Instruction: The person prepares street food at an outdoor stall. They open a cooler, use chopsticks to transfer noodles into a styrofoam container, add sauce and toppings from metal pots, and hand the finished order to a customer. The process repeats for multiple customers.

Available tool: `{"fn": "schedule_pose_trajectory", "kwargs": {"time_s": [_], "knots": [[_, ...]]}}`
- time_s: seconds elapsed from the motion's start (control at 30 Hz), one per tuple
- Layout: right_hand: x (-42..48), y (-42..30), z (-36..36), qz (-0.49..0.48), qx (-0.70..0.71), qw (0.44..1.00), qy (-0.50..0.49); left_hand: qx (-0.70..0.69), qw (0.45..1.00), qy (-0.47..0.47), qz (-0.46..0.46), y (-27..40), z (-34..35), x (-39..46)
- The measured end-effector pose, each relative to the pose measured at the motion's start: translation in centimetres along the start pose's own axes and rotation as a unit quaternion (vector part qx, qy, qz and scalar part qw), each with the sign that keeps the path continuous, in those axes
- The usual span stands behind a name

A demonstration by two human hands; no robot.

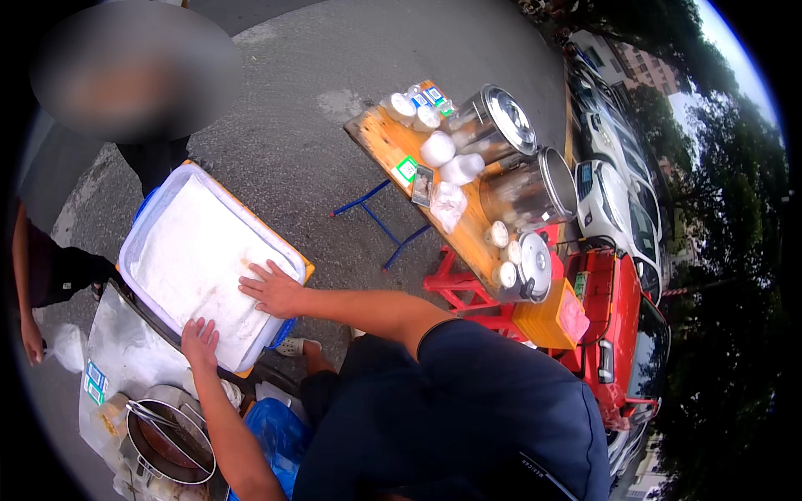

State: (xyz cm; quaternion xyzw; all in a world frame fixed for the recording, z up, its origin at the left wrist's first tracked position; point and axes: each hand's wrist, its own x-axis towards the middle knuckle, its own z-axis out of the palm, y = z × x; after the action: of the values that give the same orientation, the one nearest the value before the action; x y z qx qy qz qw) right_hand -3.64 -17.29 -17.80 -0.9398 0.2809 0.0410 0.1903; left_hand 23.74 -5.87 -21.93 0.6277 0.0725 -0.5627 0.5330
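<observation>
A white cloth [207, 269] covers the contents of a large pale plastic tub [133, 238] with blue handles. What lies beneath the cloth is hidden. My left hand [200, 344] rests on the cloth near the tub's lower edge, fingers slightly apart. Palm down and fingers spread, my right hand [272, 291] lies on the cloth farther right, beside a faint brownish stain. Neither hand grasps anything. Yellow-orange edges of a crate [308, 269] show under the tub.
Lower left, a divided metal pot [172, 441] of dark sauce holds tongs [150, 413], near a blue plastic bag [276, 432]. A wooden table [388, 141] carries steel pots [489, 125] and cups [437, 148]. People stand at left; one hand [31, 341] is beside a plastic bag [67, 347].
</observation>
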Motion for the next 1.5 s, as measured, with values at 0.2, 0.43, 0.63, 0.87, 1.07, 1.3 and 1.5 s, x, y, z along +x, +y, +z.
{"fn": "schedule_pose_trajectory", "kwargs": {"time_s": [0.2, 0.43, 0.63, 0.87, 1.07, 1.3, 1.5], "knots": [[-3.2, -0.7, -1.4, 0.010, 0.059, 0.997, 0.040, 0.081, 0.996, 0.026, 0.024, 0.8, -1.6, 0.7], [-20.2, 2.8, 3.5, 0.148, 0.276, 0.948, 0.053, 0.152, 0.967, 0.078, 0.187, -6.6, 0.3, -6.8], [-40.4, 9.8, 11.7, 0.283, 0.289, 0.905, -0.129, 0.113, 0.993, -0.005, 0.043, -21.1, 4.2, -17.3], [-53.7, 16.6, 15.7, 0.359, 0.270, 0.875, -0.181, 0.124, 0.984, 0.088, -0.091, -38.0, 2.7, -23.9], [-56.0, 19.3, 15.3, 0.347, 0.210, 0.896, -0.180, 0.128, 0.984, 0.108, -0.059, -47.2, -2.3, -26.4], [-57.5, 21.2, 14.5, 0.359, 0.234, 0.881, -0.200, 0.265, 0.957, 0.104, -0.052, -50.5, 1.3, -30.9], [-56.9, 21.0, 13.9, 0.345, 0.220, 0.878, -0.248, 0.648, 0.752, 0.018, 0.119, -51.0, -0.2, -28.9]]}}
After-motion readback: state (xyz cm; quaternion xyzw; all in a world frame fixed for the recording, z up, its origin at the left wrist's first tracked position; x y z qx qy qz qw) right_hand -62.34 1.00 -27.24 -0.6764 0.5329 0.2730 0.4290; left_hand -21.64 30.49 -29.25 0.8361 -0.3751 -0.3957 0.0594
